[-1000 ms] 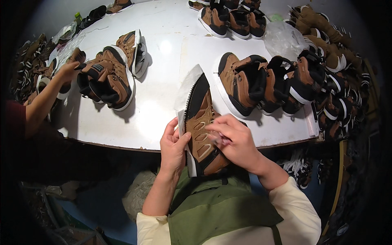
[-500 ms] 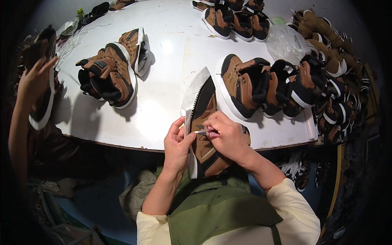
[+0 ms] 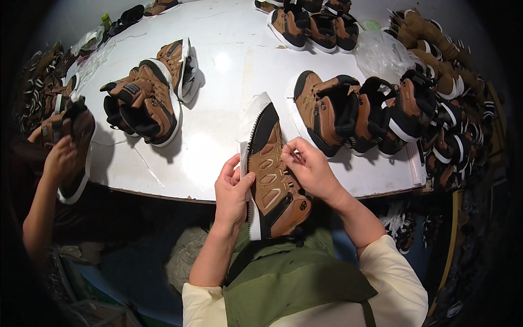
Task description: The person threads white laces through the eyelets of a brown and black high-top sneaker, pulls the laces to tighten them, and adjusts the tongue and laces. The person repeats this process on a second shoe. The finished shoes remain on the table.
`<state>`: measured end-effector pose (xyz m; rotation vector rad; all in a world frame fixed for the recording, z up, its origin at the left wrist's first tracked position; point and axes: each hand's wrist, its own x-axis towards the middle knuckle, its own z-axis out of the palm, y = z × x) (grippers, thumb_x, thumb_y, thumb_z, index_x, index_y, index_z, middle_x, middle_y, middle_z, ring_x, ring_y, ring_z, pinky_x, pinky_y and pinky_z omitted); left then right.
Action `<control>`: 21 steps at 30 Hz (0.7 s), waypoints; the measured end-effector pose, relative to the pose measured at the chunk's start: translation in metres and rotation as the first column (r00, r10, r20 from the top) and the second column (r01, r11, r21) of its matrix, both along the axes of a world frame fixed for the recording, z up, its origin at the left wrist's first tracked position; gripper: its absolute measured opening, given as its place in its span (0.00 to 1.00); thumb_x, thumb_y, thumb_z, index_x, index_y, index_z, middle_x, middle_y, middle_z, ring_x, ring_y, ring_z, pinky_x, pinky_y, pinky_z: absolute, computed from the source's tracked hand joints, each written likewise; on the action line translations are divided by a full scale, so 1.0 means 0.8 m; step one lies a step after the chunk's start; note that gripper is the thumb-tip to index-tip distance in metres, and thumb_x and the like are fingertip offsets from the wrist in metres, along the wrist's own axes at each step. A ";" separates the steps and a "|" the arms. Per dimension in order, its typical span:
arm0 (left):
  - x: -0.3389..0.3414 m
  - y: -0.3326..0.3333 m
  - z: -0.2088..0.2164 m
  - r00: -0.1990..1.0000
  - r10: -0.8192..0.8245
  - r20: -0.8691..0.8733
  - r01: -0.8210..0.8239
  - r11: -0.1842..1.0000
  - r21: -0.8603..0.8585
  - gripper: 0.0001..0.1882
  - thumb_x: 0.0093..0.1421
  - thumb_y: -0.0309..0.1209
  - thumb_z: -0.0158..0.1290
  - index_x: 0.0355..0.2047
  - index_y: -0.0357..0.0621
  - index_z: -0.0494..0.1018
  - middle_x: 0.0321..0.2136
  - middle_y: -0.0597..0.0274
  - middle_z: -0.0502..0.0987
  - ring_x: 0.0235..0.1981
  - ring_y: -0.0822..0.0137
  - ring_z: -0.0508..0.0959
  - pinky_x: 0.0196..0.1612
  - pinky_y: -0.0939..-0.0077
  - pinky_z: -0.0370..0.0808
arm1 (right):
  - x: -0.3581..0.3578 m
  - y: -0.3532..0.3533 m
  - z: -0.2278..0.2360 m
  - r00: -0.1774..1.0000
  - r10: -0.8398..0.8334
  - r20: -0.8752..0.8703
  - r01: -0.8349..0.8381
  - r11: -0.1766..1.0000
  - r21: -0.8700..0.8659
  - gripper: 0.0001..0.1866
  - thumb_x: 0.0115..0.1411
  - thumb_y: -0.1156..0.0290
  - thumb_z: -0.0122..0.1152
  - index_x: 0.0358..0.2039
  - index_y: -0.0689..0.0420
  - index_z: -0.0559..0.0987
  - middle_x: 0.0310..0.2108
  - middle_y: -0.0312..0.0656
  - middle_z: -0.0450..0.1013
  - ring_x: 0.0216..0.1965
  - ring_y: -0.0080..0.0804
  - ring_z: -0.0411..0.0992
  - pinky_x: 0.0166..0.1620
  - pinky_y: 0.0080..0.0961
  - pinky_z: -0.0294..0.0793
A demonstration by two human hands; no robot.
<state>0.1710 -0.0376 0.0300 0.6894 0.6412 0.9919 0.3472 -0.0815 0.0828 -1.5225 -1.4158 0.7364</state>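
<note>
A brown and black high-top shoe [image 3: 268, 180] with a white sole stands on its side in front of me, toe pointing away, its side panel turned up. My left hand [image 3: 234, 191] grips it along the sole edge, thumb on the upper. White sheet-like material [image 3: 246, 128] shows beside the sole and toe. At the lace side of the shoe, my right hand [image 3: 311, 168] is closed in a pinch with its fingertips against the upper. Whatever those fingers hold is too small or hidden to make out.
A row of similar shoes [image 3: 327, 111] stands right of my hands on the white table [image 3: 218, 120]. More shoes [image 3: 147, 103] sit at left, others at the back. A shoe heap [image 3: 444, 92] and clear plastic bag [image 3: 383, 52] lie at right. A co-worker's hand [image 3: 61, 158] holds a shoe at left.
The shoe has turned so its side panel shows more fully. My right hand has shifted slightly right and up; the small pale-tipped tool at its fingers no longer shows. The co-worker's shoe moved lower.
</note>
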 end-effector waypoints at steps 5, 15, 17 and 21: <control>0.003 0.006 -0.001 0.915 0.115 -0.386 0.019 0.945 0.327 0.32 0.54 0.18 0.57 0.59 0.34 0.59 0.46 0.54 0.73 0.42 0.69 0.75 0.44 0.76 0.76 | 0.007 0.006 -0.010 0.994 -0.016 -0.112 0.013 1.000 -0.027 0.09 0.63 0.72 0.57 0.35 0.65 0.71 0.26 0.37 0.70 0.28 0.18 0.65 0.33 0.20 0.69; 0.000 0.023 0.019 0.495 0.613 -0.615 0.407 0.462 0.788 0.13 0.47 0.18 0.62 0.34 0.37 0.76 0.30 0.55 0.71 0.34 0.57 0.75 0.37 0.68 0.73 | 0.020 0.019 -0.017 0.980 0.033 -0.195 -0.064 0.986 -0.152 0.19 0.67 0.58 0.53 0.41 0.65 0.74 0.28 0.41 0.71 0.30 0.24 0.68 0.36 0.25 0.68; -0.002 0.028 0.018 0.474 0.601 -0.643 0.450 0.463 0.764 0.12 0.46 0.18 0.62 0.34 0.37 0.76 0.29 0.56 0.72 0.33 0.59 0.75 0.35 0.68 0.73 | 0.022 0.019 -0.023 0.991 0.029 -0.132 -0.039 0.996 -0.080 0.20 0.67 0.58 0.52 0.44 0.65 0.74 0.32 0.44 0.73 0.32 0.28 0.71 0.38 0.27 0.70; 0.003 0.035 0.025 0.448 0.669 -0.593 0.522 0.343 0.781 0.07 0.46 0.23 0.61 0.27 0.41 0.75 0.26 0.60 0.70 0.30 0.60 0.74 0.30 0.67 0.73 | 0.029 0.016 -0.026 0.999 0.028 0.019 -0.027 0.999 -0.024 0.20 0.66 0.59 0.52 0.47 0.65 0.74 0.35 0.48 0.73 0.35 0.38 0.73 0.40 0.31 0.71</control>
